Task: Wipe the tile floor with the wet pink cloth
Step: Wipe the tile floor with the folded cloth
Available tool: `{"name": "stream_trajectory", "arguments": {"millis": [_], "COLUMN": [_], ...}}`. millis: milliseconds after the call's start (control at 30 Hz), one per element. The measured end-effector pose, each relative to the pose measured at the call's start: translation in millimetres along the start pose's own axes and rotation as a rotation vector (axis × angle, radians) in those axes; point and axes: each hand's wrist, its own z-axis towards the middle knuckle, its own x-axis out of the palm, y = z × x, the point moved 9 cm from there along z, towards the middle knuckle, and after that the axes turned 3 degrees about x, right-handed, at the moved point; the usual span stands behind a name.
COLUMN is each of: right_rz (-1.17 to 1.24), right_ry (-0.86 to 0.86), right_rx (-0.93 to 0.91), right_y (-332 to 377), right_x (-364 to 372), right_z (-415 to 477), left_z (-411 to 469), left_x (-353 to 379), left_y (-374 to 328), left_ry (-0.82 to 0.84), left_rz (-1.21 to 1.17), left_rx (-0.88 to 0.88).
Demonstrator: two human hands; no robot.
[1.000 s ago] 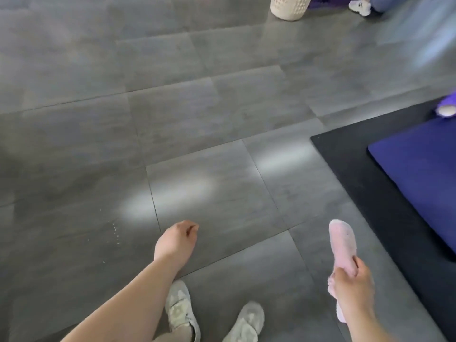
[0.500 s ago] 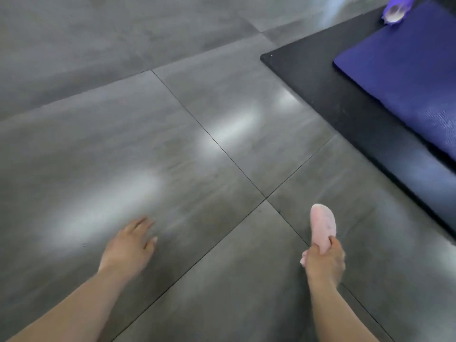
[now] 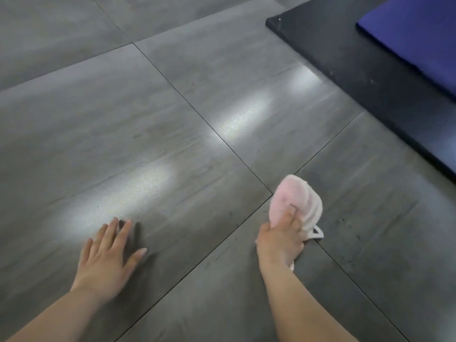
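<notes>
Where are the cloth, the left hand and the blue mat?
cloth [image 3: 292,195], head view, on its pink top fold.
left hand [image 3: 104,265], head view, on its back.
blue mat [image 3: 419,38], head view, on its top face.

Your left hand [image 3: 108,262] lies flat on the floor [image 3: 123,119], well apart from your right hand [image 3: 281,240]. The cloth [image 3: 296,201] sticks out ahead of that hand. Far ahead-right lies a mat [image 3: 345,58] (a pad [image 3: 419,33] on it).
</notes>
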Motion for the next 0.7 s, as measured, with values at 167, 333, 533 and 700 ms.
{"name": "stream_trajectory", "arguments": {"millis": [167,333,533,700], "right_rz": [-0.199,0.07,0.013,-0.136], "right_ry": [0.132,-0.149,-0.178,0.047], "right_rx": [-0.616,0.054,-0.239,-1.035], "right_y": [59.8,-75.7,55.1,140.7], "right_x": [17.0,-68.9,6.3,75.6], "right_z": [5.7,92.3,16.3,-120.1], "left_z": [3.8,1.2,4.7,-11.7], "left_x": [13.8,18.7,17.8,11.5], "left_y": [1.8,9.3,6.2,22.5], "left_ry": [0.183,0.211,0.159,0.064], "left_rz": [0.054,0.171,0.131,-0.026], "left_rx": [-0.029,-0.014,0.008,-0.032]}}
